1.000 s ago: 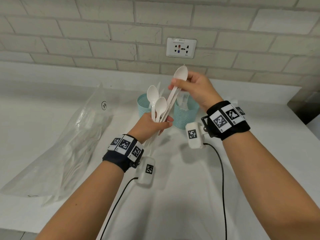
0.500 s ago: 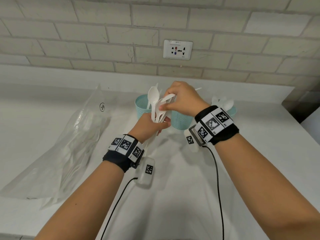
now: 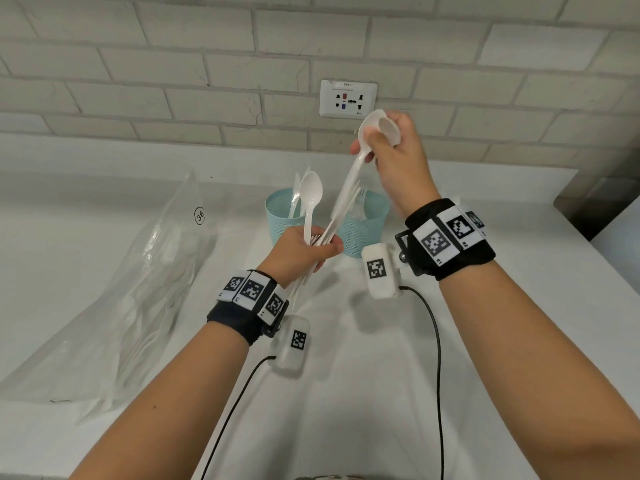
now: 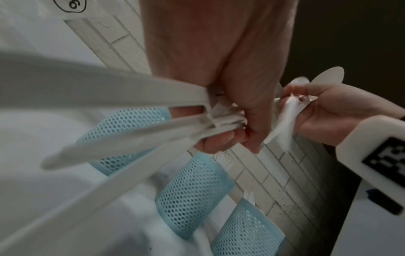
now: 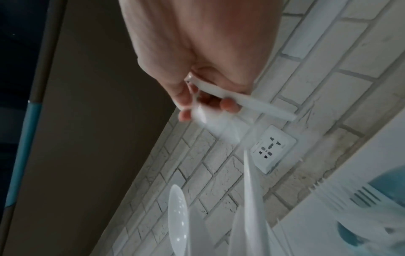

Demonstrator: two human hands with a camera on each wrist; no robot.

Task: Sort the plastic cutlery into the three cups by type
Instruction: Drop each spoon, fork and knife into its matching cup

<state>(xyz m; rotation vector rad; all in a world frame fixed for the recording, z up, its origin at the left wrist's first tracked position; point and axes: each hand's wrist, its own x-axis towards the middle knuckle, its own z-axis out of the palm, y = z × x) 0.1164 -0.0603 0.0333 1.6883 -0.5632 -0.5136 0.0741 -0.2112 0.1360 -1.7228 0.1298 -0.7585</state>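
Note:
My left hand (image 3: pixel 322 251) grips a bundle of white plastic cutlery (image 3: pixel 313 239) above the counter, with one spoon (image 3: pixel 311 192) standing up out of it. My right hand (image 3: pixel 370 147) is raised near the wall and pinches two white spoons (image 3: pixel 377 129) by their bowls, with the handles slanting down toward the bundle. Behind the hands stand two teal mesh cups: the left cup (image 3: pixel 282 216) and the middle cup (image 3: pixel 367 230), which holds forks. The left wrist view shows all three cups (image 4: pixel 192 192) in a row. The right wrist view shows my fingers (image 5: pixel 228 104) curled round a spoon handle (image 5: pixel 263 107).
A crumpled clear plastic bag (image 3: pixel 138 289) with more cutlery lies on the white counter (image 3: pixel 363 393) at the left. A wall socket (image 3: pixel 348 98) sits in the brick wall behind. Two black cables (image 3: pixel 438 358) trail from the wrist cameras.
My right hand dipped to the bundle, then rose up and right holding two spoons. One upright spoon fewer stands in my left hand, which stayed put.

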